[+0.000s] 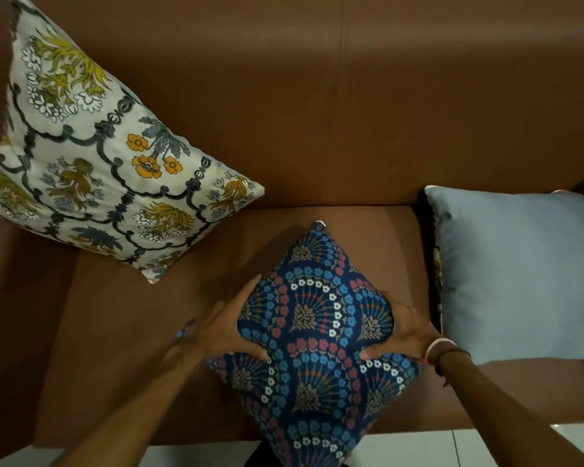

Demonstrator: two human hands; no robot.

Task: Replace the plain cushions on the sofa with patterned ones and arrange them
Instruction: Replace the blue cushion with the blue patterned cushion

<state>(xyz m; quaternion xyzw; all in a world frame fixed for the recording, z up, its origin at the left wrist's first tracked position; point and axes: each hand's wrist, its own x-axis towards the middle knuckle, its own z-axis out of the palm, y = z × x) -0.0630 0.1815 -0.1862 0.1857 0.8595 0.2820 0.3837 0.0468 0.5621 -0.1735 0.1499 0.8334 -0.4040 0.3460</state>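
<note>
A navy cushion (317, 332) with blue, red and white flowers is held over the middle of the brown sofa seat (132, 348), one corner pointing at the backrest. My left hand (233, 323) grips its left edge and my right hand (408, 326) grips its right edge, thumbs pressed into the top face. A cream floral cushion (91, 163) leans in the sofa's left corner. A plain light blue cushion (520, 274) lies flat on the seat at the right, and a patterned edge peeks out from under its left side.
The brown backrest (351, 96) fills the upper half of the view. The left armrest (14, 315) borders the seat. White floor tiles (418, 448) show along the sofa's front edge at the bottom.
</note>
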